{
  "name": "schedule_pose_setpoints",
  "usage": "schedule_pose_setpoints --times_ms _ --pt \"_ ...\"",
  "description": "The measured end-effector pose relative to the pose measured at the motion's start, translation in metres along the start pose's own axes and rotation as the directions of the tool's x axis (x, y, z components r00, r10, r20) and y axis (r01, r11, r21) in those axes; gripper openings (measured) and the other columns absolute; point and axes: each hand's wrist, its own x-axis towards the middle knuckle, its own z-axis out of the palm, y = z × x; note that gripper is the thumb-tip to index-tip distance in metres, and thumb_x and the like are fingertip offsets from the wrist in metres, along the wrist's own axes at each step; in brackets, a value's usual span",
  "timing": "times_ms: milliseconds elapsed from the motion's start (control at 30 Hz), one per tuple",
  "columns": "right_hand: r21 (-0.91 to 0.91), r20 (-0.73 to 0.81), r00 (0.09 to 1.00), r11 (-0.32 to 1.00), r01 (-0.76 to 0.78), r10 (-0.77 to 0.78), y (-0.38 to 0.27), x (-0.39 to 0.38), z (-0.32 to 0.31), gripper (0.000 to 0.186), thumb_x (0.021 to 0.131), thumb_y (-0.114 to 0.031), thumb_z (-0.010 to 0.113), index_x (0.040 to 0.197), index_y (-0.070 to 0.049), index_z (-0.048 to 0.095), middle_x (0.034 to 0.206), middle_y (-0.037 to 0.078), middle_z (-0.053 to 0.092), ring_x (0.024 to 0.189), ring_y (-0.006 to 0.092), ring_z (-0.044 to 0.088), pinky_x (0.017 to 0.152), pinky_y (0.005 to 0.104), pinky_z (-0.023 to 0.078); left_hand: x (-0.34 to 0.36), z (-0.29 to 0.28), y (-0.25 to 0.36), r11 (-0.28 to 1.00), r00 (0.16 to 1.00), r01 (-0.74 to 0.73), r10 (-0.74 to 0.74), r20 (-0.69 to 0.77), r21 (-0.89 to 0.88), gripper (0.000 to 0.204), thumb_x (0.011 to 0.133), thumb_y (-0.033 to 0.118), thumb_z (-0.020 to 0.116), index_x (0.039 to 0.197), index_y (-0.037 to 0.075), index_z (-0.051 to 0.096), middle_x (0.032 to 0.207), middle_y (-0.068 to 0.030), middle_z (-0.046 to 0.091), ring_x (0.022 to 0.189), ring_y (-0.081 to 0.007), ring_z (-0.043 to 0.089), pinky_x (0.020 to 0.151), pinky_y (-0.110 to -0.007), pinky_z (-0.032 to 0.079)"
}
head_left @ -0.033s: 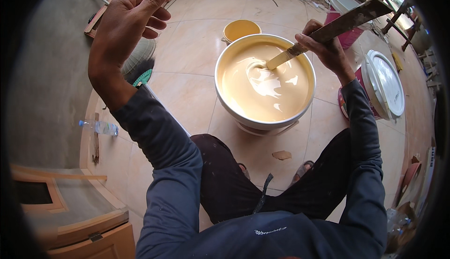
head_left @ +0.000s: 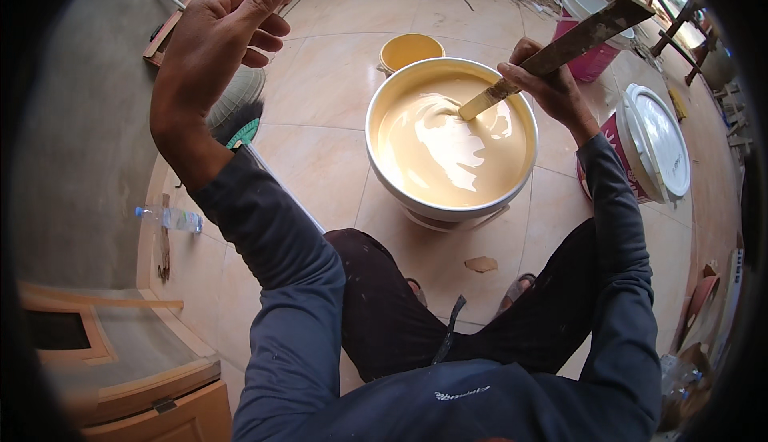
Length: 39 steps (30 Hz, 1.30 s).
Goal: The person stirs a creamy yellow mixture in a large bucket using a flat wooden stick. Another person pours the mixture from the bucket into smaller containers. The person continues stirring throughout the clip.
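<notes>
A white-rimmed bucket [head_left: 370,134] full of glossy cream-yellow paint [head_left: 400,150] stands on the tiles in front of my knees. My right hand [head_left: 548,82] is closed round a flat wooden stirring stick [head_left: 588,38], above the bucket's far right rim. The stick slants down to the left, its paint-coated lower end dipping into the paint, where swirls and bright reflections show. My left hand [head_left: 228,34] is raised at the upper left, away from the bucket. Its fingers are loosely bent and apart, with nothing seen in them.
Behind the bucket stands a smaller yellow-lined pail [head_left: 412,48]. To the right are a lidded pink-and-white bucket [head_left: 660,142] and another pink bucket [head_left: 592,62]. A plastic bottle [head_left: 172,218] lies by the left wall. A broom head [head_left: 244,132] is under my left forearm; wooden furniture [head_left: 160,410] stands at lower left.
The stick's dipped end has moved slightly right in the paint, while its upper end and my right hand have shifted a little left. The swirl has changed shape. My left hand stays put.
</notes>
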Motion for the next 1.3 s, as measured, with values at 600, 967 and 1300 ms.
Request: schedule_pose_setpoints --times_ms 600,967,1300 --pt "0.353 -0.246 0.967 0.935 0.020 0.072 -0.021 -0.025 -0.018 0.019 0.092 -0.021 0.075 0.089 -0.005 0.065 0.079 0.003 0.068 0.077 0.0119 0.068 0.073 0.0280 0.052 0.008 0.020 0.007 0.998 0.997 0.035 -0.032 0.064 -0.047 0.048 0.097 0.050 0.065 0.113 0.005 0.073 0.089 -0.0097 0.073 0.082 -0.0171 0.070 0.071 -0.030 0.055" --pt "-0.058 -0.005 1.000 0.998 -0.008 0.008 0.012 -0.008 -0.006 0.018 0.097 -0.015 0.070 0.085 -0.004 0.061 0.078 -0.002 0.055 0.080 0.0067 0.061 0.067 0.0236 0.047 0.010 0.023 0.012 0.999 0.991 -0.037 0.032 0.129 0.036 0.049 0.097 0.051 0.065 0.114 0.005 0.073 0.093 -0.0100 0.074 0.085 -0.0188 0.071 0.075 -0.031 0.056" --pt "0.217 0.078 0.966 0.941 -0.259 0.247 0.026 -0.027 -0.002 0.024 0.092 -0.027 0.073 0.088 -0.006 0.061 0.079 0.002 0.061 0.073 0.0099 0.064 0.061 0.0272 0.054 0.006 0.007 0.006 0.999 0.995 -0.019 0.016 0.096 0.039 0.050 0.096 0.051 0.066 0.114 0.005 0.072 0.094 -0.0086 0.074 0.086 -0.0186 0.071 0.077 -0.032 0.057"
